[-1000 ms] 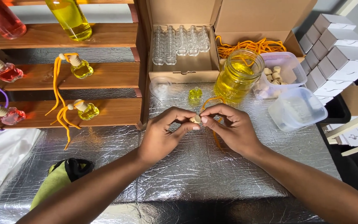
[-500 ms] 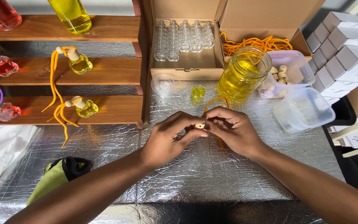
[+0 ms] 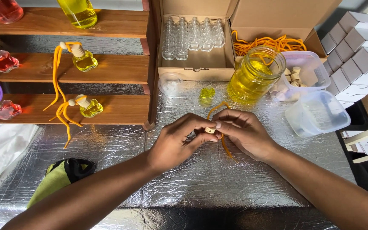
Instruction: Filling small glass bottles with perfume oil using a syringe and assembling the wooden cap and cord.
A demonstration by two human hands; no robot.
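— So, what have I got in my hands at this moment?

— Your left hand (image 3: 177,142) and right hand (image 3: 243,134) meet over the crinkled foil table (image 3: 192,187). Both are curled nearly closed, fingertips pinched together on a small pale wooden bead (image 3: 210,130) held between them.

— And the cord?

— An orange cord (image 3: 223,142) runs through your right hand's grip: a loop arches up above your knuckles and the tail hangs down onto the foil beneath your palm. I cannot tell whether it passes through the bead.

— What sits nearest my hands?

— Just beyond them, a tiny bottle of yellow liquid (image 3: 207,93) stands on the foil. To its right is a glass jar (image 3: 255,76) of yellow liquid, open at the top. To its left lies a small clear round lid (image 3: 170,83).

— Further back?

— A cardboard box (image 3: 196,64) with a row of empty little glass bottles, and beside it a second box holding a heap of orange cords (image 3: 269,43). A clear tub (image 3: 316,114) sits to the right, and another behind it holds wooden caps (image 3: 295,76).

— On my left?

— Wooden shelves (image 3: 120,68) carry finished bottles, yellow and red, with cords tied on.
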